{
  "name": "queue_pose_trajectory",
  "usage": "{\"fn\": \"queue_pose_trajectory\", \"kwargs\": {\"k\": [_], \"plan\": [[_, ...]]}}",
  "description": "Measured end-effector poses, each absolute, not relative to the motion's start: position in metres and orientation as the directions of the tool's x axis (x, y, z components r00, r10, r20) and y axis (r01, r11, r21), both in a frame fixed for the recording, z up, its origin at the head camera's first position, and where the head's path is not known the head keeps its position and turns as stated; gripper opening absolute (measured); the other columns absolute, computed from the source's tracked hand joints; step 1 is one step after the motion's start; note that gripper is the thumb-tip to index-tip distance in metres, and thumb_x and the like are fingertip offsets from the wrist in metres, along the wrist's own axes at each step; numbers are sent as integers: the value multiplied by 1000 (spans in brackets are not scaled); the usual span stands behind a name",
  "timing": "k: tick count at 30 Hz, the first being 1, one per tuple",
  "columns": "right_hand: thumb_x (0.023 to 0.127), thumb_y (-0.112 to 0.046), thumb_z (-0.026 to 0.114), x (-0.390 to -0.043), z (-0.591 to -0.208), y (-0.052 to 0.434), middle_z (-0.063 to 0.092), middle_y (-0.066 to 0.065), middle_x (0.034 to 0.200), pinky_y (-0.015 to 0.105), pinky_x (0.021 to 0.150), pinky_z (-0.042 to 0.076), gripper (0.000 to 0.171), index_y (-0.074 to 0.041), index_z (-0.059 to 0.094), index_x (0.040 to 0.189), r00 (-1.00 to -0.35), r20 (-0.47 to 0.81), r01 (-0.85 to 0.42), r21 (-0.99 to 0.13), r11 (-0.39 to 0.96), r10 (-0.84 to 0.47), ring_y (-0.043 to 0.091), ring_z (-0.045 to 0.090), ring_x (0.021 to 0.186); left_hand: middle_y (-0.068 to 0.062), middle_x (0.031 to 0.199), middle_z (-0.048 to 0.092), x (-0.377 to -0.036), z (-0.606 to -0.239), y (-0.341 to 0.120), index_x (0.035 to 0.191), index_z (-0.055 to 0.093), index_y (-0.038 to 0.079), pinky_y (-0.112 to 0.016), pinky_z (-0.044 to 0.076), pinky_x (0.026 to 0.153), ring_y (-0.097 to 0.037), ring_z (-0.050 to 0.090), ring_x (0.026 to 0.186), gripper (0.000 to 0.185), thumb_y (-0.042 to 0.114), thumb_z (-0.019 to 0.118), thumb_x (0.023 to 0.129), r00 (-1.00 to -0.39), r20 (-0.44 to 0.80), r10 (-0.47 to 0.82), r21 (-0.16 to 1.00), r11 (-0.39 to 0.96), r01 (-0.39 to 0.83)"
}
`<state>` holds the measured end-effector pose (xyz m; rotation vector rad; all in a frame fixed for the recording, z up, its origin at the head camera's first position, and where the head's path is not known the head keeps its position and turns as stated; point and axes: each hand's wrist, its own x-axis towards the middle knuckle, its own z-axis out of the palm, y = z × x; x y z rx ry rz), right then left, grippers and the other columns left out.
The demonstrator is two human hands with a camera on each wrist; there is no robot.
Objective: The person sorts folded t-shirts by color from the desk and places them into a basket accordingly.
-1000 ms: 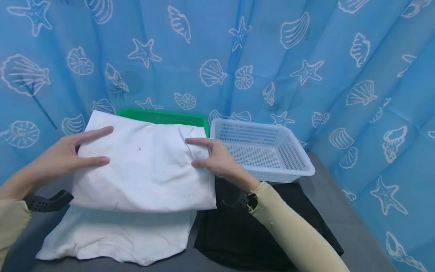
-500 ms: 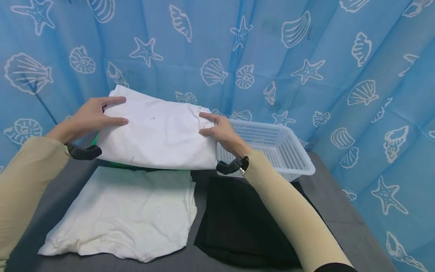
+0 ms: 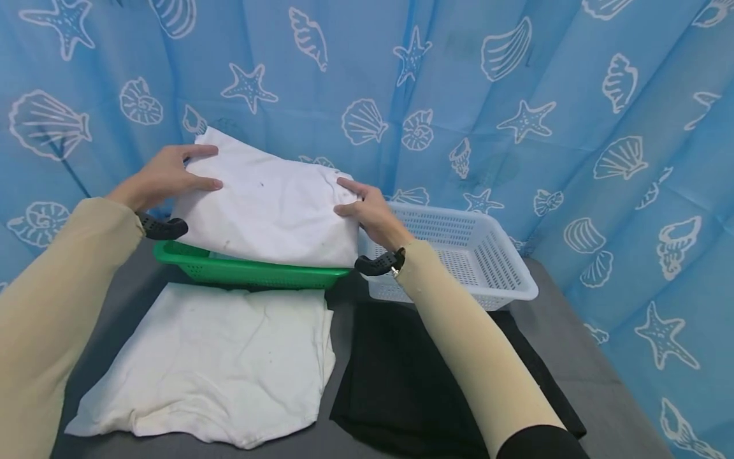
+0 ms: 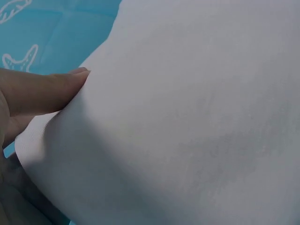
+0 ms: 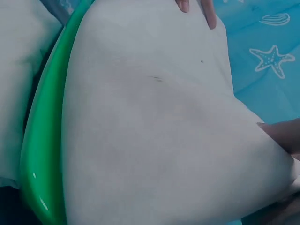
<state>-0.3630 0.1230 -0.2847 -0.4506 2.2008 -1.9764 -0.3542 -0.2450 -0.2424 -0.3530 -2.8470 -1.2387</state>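
My left hand [image 3: 166, 175] and right hand [image 3: 374, 215] pinch opposite ends of the white cloth [image 3: 275, 207] over the green basket [image 3: 246, 274]; level, even lowering should best keep it flat.

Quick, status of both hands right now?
Left hand: closed, holding the left end of the raised white cloth.
Right hand: closed, holding that cloth's right end.

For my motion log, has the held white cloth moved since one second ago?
Yes: the held white cloth moved forward relative to the green basket, uncovering its near rim.
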Motion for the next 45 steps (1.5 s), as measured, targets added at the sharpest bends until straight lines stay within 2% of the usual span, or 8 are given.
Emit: {"fn": "queue_pose_trajectory", "kwargs": {"k": [6, 9, 17, 20, 24, 30, 36, 45], "plan": [[88, 0, 65, -358, -280, 126, 33, 16, 153, 44, 105, 39, 63, -4, 43, 148, -948, 30, -205, -818, 538, -316, 31, 31, 140, -22, 161, -4, -360, -252, -259, 159, 7, 8, -68, 19, 106, -46, 0, 144, 88, 34, 64, 97, -965, -48, 257, 701, 697, 150], [93, -7, 62, -343, -273, 133, 38, 18, 149, 46, 100, 43, 55, -2, 45, 145, -946, 18, -232, -733, 640, -323, 34, 36, 136, -29, 158, -4, -355, -265, -272, 157, 5, 0, -71, 21, 102, -54, 5, 140, 85, 40, 55, 101, -971, -63, 233, 666, 734, 133], [96, -13, 63, -290, -272, 152, 50, 16, 137, 45, 96, 46, 38, -8, 59, 134, -961, 83, -213, -834, 509, -265, 30, 48, 124, -26, 156, 22, -293, -291, -271, 156, 23, 4, -63, 35, 99, -49, 29, 136, 69, 41, 47, 103, -981, 173, 85, 742, 644, 187], [97, -14, 63, -267, -276, 156, 54, 13, 133, 46, 98, 45, 36, -12, 60, 133, -959, 107, -212, -886, 412, -263, 27, 52, 120, -22, 150, 37, -259, -302, -261, 153, 33, 7, -41, 45, 92, -43, 40, 131, 62, 38, 50, 103, -964, 260, 51, 743, 627, 233], [98, -15, 62, -241, -283, 156, 58, 10, 128, 46, 97, 46, 35, -14, 60, 133, -949, 119, -202, -940, 276, -292, 24, 56, 117, -13, 140, 50, -221, -318, -251, 147, 45, 11, -16, 44, 79, -19, 53, 118, 51, 33, 55, 102, -944, 323, 75, 750, 588, 303], [97, -12, 63, -217, -296, 150, 58, 16, 132, 45, 94, 49, 40, -8, 58, 136, -902, 83, -154, -979, 135, -424, 30, 57, 117, -7, 136, 53, -191, -340, -248, 144, 47, 9, -24, 52, 84, -10, 58, 116, 45, 14, 59, 101, -925, 277, 262, 846, 390, 364], [97, -12, 63, -210, -310, 146, 54, 20, 136, 45, 94, 49, 43, -7, 56, 138, -891, 40, -107, -987, 124, -451, 28, 58, 115, -11, 135, 55, -192, -366, -248, 143, 47, 4, -29, 54, 83, -11, 58, 117, 46, 12, 59, 100, -922, 267, 281, 862, 357, 359], [98, -17, 63, -211, -345, 124, 58, 18, 129, 49, 94, 48, 44, -11, 55, 140, -871, -99, -24, -969, 244, -481, 27, 59, 112, -13, 132, 58, -189, -396, -255, 140, 52, 6, -14, 46, 84, -4, 55, 114, 41, 19, 58, 102, -934, 259, 247, 778, 519, 353]]}}
